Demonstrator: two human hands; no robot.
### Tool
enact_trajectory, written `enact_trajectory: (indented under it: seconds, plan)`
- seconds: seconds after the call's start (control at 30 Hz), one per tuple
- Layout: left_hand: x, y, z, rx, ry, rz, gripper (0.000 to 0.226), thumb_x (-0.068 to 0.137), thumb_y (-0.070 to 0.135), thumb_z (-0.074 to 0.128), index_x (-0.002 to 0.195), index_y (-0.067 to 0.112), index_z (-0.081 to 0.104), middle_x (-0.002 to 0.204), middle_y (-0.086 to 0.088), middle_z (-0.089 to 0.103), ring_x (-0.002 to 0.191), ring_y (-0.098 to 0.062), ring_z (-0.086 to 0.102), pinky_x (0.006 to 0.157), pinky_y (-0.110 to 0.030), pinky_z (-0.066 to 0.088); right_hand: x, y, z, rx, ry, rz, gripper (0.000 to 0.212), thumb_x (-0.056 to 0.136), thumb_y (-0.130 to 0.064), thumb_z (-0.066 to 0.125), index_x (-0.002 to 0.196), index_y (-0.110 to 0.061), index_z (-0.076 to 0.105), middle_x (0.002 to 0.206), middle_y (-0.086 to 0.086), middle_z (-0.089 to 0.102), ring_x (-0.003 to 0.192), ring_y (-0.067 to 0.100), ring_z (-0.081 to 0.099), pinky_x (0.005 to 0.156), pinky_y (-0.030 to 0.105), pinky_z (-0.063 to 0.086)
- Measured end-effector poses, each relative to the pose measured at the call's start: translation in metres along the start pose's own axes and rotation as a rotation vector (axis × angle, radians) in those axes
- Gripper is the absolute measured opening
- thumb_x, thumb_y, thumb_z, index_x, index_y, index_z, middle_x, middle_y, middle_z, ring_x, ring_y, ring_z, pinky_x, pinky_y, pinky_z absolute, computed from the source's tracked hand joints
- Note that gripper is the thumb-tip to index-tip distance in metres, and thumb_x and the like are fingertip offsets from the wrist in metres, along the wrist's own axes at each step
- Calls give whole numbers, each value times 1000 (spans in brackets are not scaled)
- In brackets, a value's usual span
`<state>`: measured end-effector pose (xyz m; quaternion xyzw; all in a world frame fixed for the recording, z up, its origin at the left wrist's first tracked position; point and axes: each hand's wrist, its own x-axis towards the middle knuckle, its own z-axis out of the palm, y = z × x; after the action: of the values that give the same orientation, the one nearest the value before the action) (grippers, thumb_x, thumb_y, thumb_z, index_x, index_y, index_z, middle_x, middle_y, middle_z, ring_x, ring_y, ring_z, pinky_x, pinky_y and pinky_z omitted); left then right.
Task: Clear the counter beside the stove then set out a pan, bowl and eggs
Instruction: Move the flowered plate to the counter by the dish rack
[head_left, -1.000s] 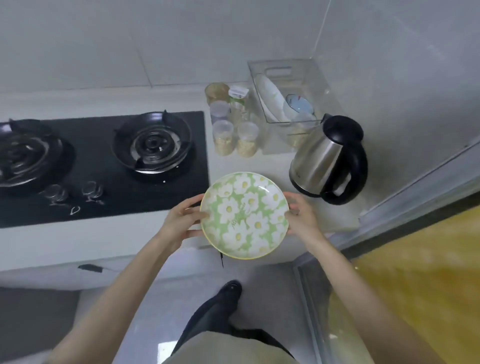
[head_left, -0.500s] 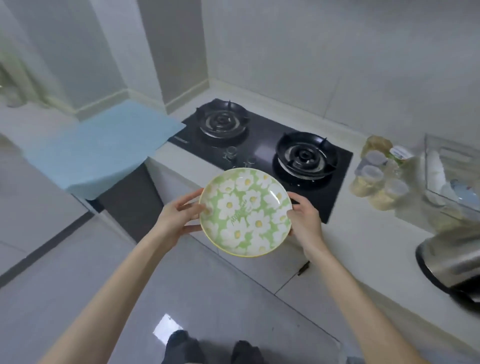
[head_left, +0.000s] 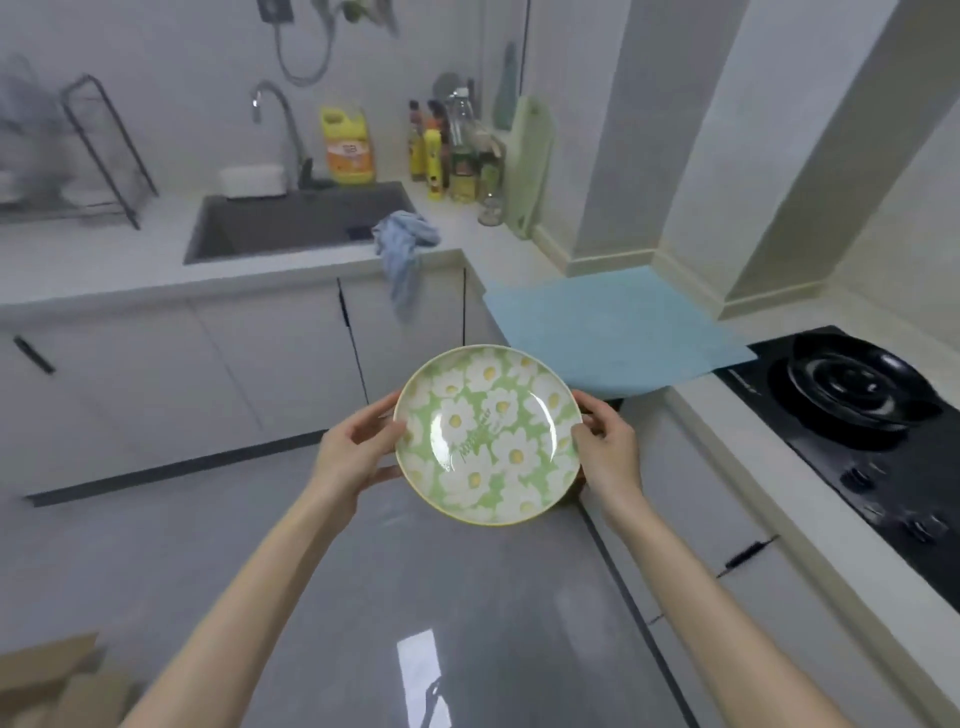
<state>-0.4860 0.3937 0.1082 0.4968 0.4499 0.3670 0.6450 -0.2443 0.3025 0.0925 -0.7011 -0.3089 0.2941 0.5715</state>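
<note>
The person stands in the middle of the kitchen and holds a green plate (head_left: 488, 434) with white daisies out in front, level with the waist and face up. The left hand (head_left: 353, 452) grips its left edge, thumb over the rim and fingers curled underneath. The right hand (head_left: 608, 452) grips the right edge the same way. The plate hangs in the air above the grey floor (head_left: 415, 597), just in front of the cabinet corner, and touches no surface.

To the right runs the counter (head_left: 737, 441) with the black stove (head_left: 857, 431) set into it; one burner shows, and the knobs sit on its near side. Just beyond the stove, on the far side of it, a pale blue mat (head_left: 618, 332) lies flat on the counter, its near corner close behind the plate.

On the far wall to the left sits a dark sink (head_left: 296, 223) with a curved tap (head_left: 275, 119) over it. A yellow jug (head_left: 347, 145) stands behind the sink, and a cluster of bottles (head_left: 457, 150) stands to its right beside a light green cutting board (head_left: 530, 166) that leans upright against the wall. A blue rag (head_left: 402, 249) droops over the counter edge at the sink's right corner. A wire dish rack (head_left: 78, 156) is at the far left, too blurred to make out. Cardboard (head_left: 47, 680) shows at the near left on the floor.
</note>
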Motion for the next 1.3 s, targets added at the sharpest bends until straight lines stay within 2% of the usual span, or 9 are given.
enact_trajectory:
  seconds: [0.17,0.33,0.53,0.73,0.87,1.03,1.1,1.23,1.3]
  plan:
    - [7,16,-126,-64,295,58,34,90,18,64,123,25,63,112,-1,69,102,-17,67,64,-26,58,9,-32,156,26,-157,-39,29,91,-17,56,116,-30,62,102,-6,68,87,10,62,70,22,50]
    - [8,28,-209,-116,576,141,28,93,14,58,118,25,64,99,13,70,78,5,67,57,-18,55,13,-54,279,37,-288,-78,28,89,-14,56,112,-26,66,97,-6,69,81,10,61,72,26,51]
    - [20,36,-290,-157,802,163,27,95,16,57,118,25,65,101,9,71,78,1,68,57,-15,53,23,-65,401,43,-482,-99,31,87,-13,56,113,-27,66,94,-5,68,78,14,59,71,30,51]
    - [61,47,-364,-157,918,149,27,95,13,54,117,26,65,102,7,71,76,2,69,56,-14,52,55,-75,506,19,-670,-105,30,86,-22,55,112,-32,65,94,-4,66,83,21,65,74,43,57]
    - [105,64,-414,-166,996,134,29,95,14,55,119,26,65,104,8,72,79,2,69,55,-13,52,89,-93,585,11,-758,-118,31,89,-17,54,118,-24,64,91,-6,66,82,19,64,76,44,57]
    - [156,88,-473,-190,1063,129,29,95,13,55,120,24,64,107,5,71,78,3,69,56,-14,53,124,-116,671,-27,-847,-121,32,85,-26,54,114,-31,64,89,-2,65,86,24,64,78,50,56]
    - [174,94,-495,-204,1083,118,29,95,12,55,122,22,63,105,5,71,75,4,69,54,-14,52,135,-125,700,-54,-880,-113,39,77,-32,51,114,-32,64,88,-3,67,87,25,65,79,50,56]
    - [208,100,-540,-238,1114,90,30,95,10,55,123,18,62,106,2,70,70,4,68,52,-14,52,156,-138,758,-75,-942,-110,33,86,-17,52,116,-29,63,91,-4,66,91,25,66,77,47,58]
    - [223,100,-564,-245,1112,73,31,95,11,54,123,20,62,109,1,69,71,2,69,53,-15,52,164,-141,784,-90,-961,-108,32,85,-21,53,114,-30,63,91,-4,66,93,24,65,74,46,59]
